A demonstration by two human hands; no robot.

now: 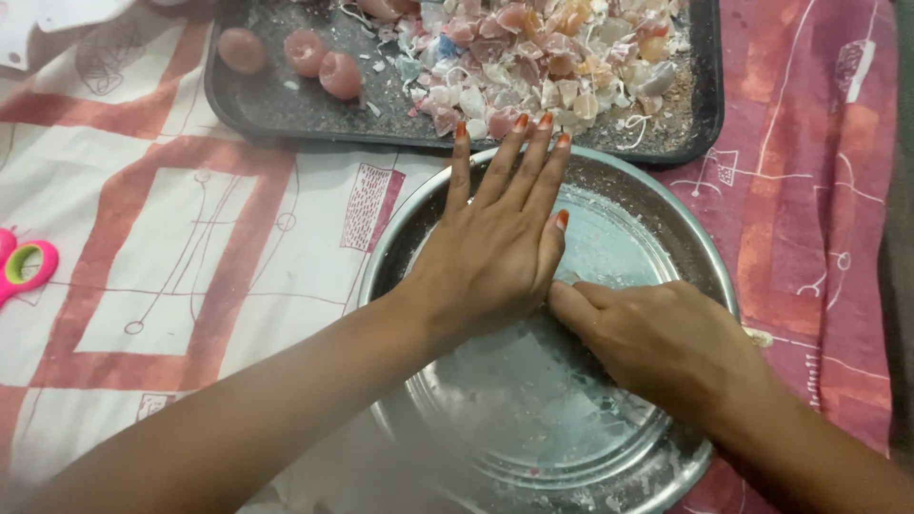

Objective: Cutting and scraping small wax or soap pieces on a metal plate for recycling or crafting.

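The left hand (495,243) lies flat and open, holding nothing, inside the round shiny metal plate (657,224). The right hand (657,338) is curled in the plate too; I cannot tell what it holds. White wax bits (609,243) could spill out if the plate tips.

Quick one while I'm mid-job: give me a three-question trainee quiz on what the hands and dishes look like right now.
1. True or false: the left hand lies flat, fingers spread, inside the round metal plate.
2. Which lies on the dark tray beyond the plate? A) a heap of pale and pink broken pieces B) folded napkins C) metal spoons
3. Fill in: the right hand rests in the plate, its fingertips touching the ____ hand.

Key: 1 true; 2 A; 3 left.
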